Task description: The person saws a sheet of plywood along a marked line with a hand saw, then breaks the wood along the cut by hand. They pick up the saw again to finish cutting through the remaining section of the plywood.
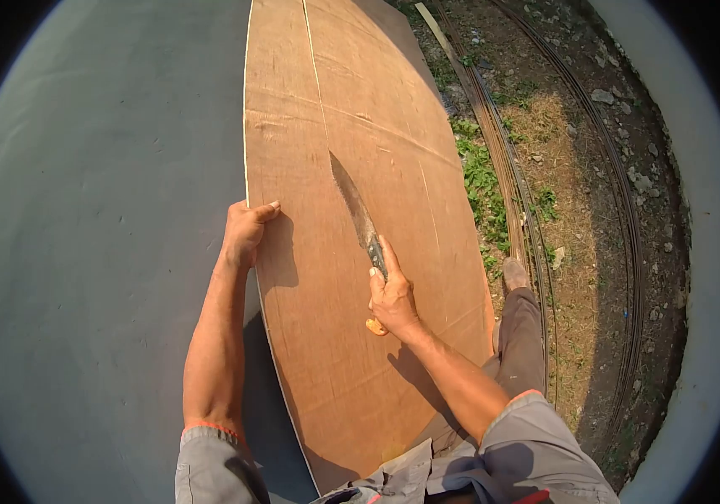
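A large sheet of plywood [410, 210] stretches from the top of the view down to my body. My left hand [246, 228] is closed on its left edge, thumb on the upper face and fingers hidden underneath. In my right hand [392, 300] is a handsaw [355, 202], its handle mostly covered by the fingers. The toothed blade slants up and to the left, its far end at the near end of a cut [315, 76]. That narrow cut runs along the sheet from the far edge. How deep the blade sits cannot be made out.
A smooth grey surface [108, 235] lies left of the plywood. To the right, long thin rods [624, 193] and strips of wood [494, 134] lie on soil with stones and green weeds [481, 185]. My foot [514, 273] is beside the sheet. A pale wall borders the far right.
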Available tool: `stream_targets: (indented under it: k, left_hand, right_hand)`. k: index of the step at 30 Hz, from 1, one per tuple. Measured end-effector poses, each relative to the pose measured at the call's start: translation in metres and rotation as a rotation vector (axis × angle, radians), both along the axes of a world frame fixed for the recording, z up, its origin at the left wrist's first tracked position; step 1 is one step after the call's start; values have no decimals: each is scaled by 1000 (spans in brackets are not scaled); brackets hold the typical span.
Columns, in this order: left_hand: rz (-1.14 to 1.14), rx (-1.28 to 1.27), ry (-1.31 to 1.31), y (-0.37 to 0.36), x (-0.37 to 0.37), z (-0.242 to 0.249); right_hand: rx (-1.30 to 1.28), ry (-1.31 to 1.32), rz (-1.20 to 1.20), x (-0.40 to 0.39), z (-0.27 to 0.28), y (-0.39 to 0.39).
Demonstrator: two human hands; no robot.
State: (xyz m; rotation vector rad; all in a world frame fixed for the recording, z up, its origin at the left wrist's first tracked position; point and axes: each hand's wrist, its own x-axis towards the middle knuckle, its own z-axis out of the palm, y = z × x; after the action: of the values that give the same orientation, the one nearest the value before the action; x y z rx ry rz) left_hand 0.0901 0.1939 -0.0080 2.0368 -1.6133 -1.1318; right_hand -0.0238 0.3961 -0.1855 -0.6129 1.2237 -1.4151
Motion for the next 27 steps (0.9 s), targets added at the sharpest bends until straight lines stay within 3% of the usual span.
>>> stream_targets:
  k: [2,5,6,8,11,12,14,16,17,18,20,23,24,26,27]
  left_hand:
    - [-4,-6,1,-4,-1,2]
    - [-25,2,-4,1,0,0]
    - [-29,-14,12,-2,0,-2]
    - [-20,-29,29,0,-1,-1]
    - [-12,-7,-5,1,-8,3]
    - [-10,-4,-7,-1,-5,2]
    - [-5,3,-9,-3,-2,2]
    - [-37,1,10,1,-2,3]
    - [-57,-6,12,-2,-7,4]
    - [-30,-22,-7,-3,-10,3]
    - [15,-25,-31,2,-6,1]
    - [10,-2,-45,5,-4,2]
    - [13,7,-25,5,-6,3]
    - [20,6,-6,1,-9,5]
    - [18,4,-10,3,-9,4]
  right_hand:
    - [-133,119,-167,9,-20,83]
    - [-69,23,-105,-7,-6,99]
    - [-165,201,-188,-5,-8,66]
    - [43,-20,14,-18,0,-7]
    - [149,-33,144,-25,18,-21]
    - [2,124,-7,-12,4,12]
    - [-99,99,-100,-9,-13,102]
    - [-57,65,-73,-18,-4,104]
    - [-19,27,-76,-23,-2,99]
    - [-144,118,-117,-13,-12,74]
    - [1,-25,-29,-7,-16,7]
    - [34,36,1,-2,-5,-20]
    - [86,-47,71,-11,10,7]
    - [-134,134,-139,4,-15,87]
    - [-137,135,-127,-2,-13,101]
